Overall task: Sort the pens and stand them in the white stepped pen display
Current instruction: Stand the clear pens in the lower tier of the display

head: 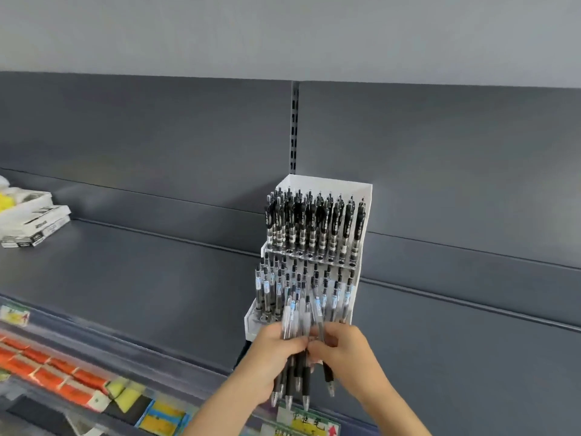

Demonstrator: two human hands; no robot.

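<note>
White boxes (pixel 31 221) lie at the far left end of the grey shelf (pixel 141 278). The white stepped pen display (pixel 367 202) stands at the shelf's back, already holding rows of pens. Just before its lowest step, the left hand (pixel 270 350) grips a bundle of pens (pixel 297 372) with tips down, and the right hand (pixel 345 347) pinches one pen beside it.

pen bundle (pixel 298 377), seemingly in left grip (pixel 271 350)

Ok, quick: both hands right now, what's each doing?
Left hand: curled round the bundle of pens.
Right hand: pinching a single pen beside that bundle.
</note>
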